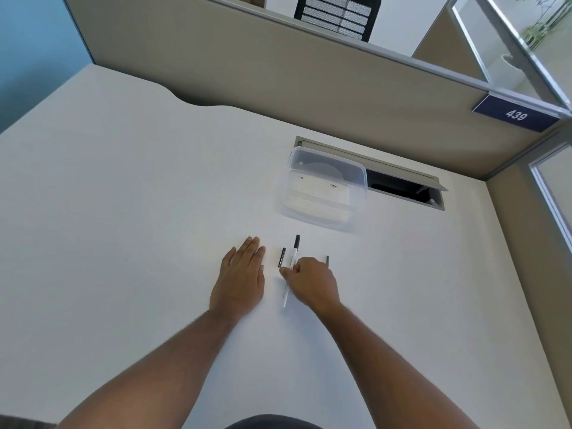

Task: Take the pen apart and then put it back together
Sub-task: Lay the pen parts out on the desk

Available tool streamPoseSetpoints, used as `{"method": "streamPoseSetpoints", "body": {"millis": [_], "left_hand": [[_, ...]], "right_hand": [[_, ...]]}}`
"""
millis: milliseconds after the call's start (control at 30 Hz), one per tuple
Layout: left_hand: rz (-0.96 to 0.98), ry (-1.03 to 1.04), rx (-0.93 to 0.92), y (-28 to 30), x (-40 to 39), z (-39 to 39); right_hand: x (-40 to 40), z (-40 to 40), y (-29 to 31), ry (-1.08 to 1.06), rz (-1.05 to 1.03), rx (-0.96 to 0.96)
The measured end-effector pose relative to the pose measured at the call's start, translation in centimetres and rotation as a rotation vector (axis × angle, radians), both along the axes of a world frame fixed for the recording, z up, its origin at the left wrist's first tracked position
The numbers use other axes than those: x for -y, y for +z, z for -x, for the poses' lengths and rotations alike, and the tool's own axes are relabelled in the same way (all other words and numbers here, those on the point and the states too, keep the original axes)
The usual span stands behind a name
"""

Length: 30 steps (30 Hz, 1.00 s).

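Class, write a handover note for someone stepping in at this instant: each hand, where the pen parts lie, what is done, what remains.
Left hand: flat on the desk, holding nothing.
Right hand: fingers closing on the white pen barrel, which lies on the desk.
Black cap lies loose between the hands; another small dark piece lies beyond the right hand.
Done: pen apart. Left: reassembly.

A white tabletop point(123, 196) meets a beige cubicle partition point(247, 66) with a grey metal rail. A navy plate reading 439 point(515, 114) hangs at the partition's right end. Behind stand a black mesh chair point(337, 15), glass panels point(495, 41) and what may be a potted plant point(540, 26). A blue wall point(31, 41) stands left.
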<state>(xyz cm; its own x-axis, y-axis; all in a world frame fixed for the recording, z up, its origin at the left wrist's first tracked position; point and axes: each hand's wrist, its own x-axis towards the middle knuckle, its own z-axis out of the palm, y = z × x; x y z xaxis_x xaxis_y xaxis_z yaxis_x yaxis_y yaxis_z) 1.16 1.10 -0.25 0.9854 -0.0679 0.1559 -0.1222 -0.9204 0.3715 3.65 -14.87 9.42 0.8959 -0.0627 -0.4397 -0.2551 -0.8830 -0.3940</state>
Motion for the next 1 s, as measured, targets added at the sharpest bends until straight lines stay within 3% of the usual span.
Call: {"method": "streamPoseSetpoints", "body": {"millis": [533,1000], "left_hand": [[-0.02,0.009,-0.024,0.4,0.1,0.1],[-0.027,0.003,-0.032,0.5,0.1,0.1]], "right_hand": [[1.2,-1.7,-0.8,-0.146,0.041,0.113],[0.8,0.0,-1.6,-0.103,0.083,-0.033]]}}
